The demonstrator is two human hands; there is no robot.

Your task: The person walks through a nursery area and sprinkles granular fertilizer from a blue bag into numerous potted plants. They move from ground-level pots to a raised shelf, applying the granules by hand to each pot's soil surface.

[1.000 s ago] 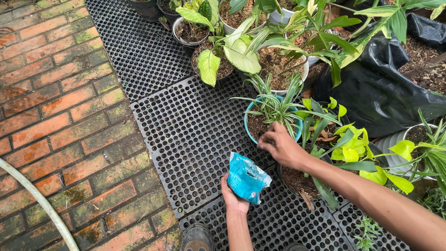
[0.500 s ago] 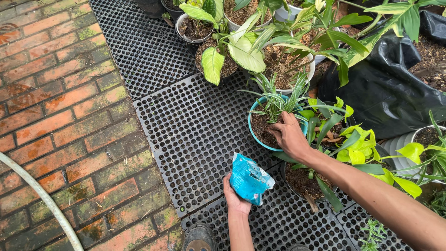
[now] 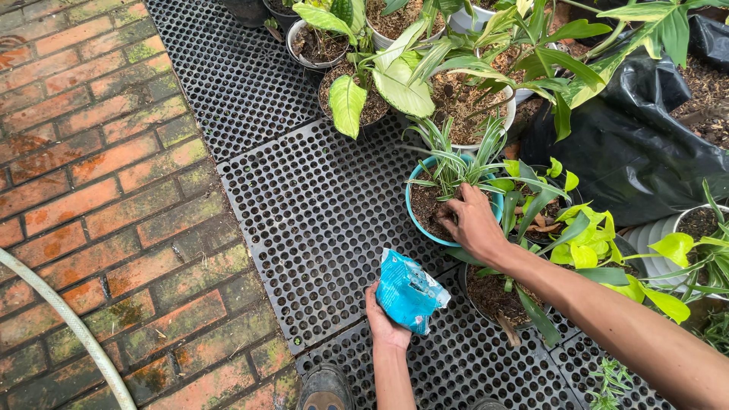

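Observation:
My left hand [image 3: 383, 323] grips a small crumpled blue packet [image 3: 408, 292], held upright over the black perforated mat [image 3: 319, 212]. My right hand [image 3: 472, 224] reaches into a teal pot [image 3: 416, 220] that holds a striped, grass-like plant [image 3: 456, 163]; the fingers are bunched over the dark soil at the plant's base. Whether they pinch anything is hidden. The packet's top looks torn open.
Several potted plants crowd the right and top: a white pot [image 3: 501, 114], dark pots [image 3: 315, 42], a yellow-green leafy plant [image 3: 592, 243]. A black plastic sack [image 3: 630, 144] lies at the right. Mossy brick paving [image 3: 91, 190] lies left, with a pale hose [image 3: 68, 319]. My shoe tip [image 3: 325, 389] shows at the bottom.
My right hand has moved up and further into the teal pot, over the soil. My left hand keeps holding the blue packet in about the same place.

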